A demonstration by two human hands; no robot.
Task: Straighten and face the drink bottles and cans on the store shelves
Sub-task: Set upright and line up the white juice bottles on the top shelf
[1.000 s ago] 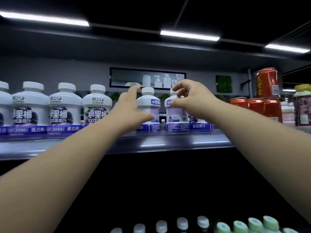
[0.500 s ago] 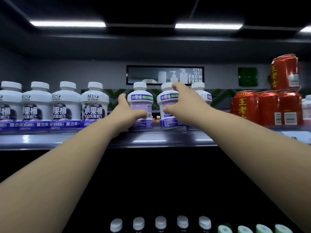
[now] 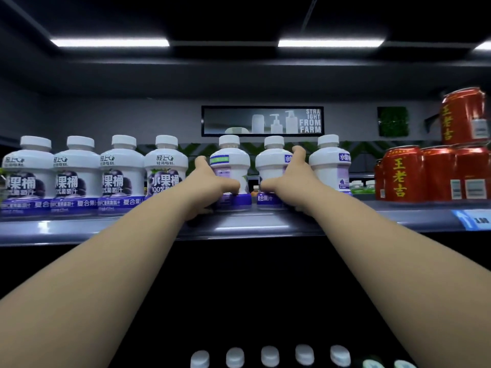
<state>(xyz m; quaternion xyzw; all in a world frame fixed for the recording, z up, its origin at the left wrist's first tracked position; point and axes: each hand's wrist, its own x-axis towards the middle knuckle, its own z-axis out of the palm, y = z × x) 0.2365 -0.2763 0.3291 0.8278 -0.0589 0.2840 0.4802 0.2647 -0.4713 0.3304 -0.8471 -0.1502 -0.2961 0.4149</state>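
Observation:
A row of white juice bottles with purple labels stands on the shelf [image 3: 252, 227]. Several on the left, such as the nearest faced bottle [image 3: 166, 171], show their fronts. My left hand [image 3: 210, 187] grips the lower body of a bottle [image 3: 230, 160] whose label is turned sideways. My right hand [image 3: 289, 181] grips the neighbouring bottle [image 3: 272, 162], also turned away. A third turned bottle [image 3: 330, 166] stands just right of it, untouched.
Red cans [image 3: 401, 173] stand at the shelf's right end, with one can [image 3: 463, 115] stacked on top. A blue price tag [image 3: 473, 220] sits on the shelf edge. White and green bottle caps [image 3: 269, 355] show on the lower shelf.
Both hands slid down from the bottles' shoulders to their lower bodies. The left-hand bottle has turned, its label now further to the left. The view moved closer and left.

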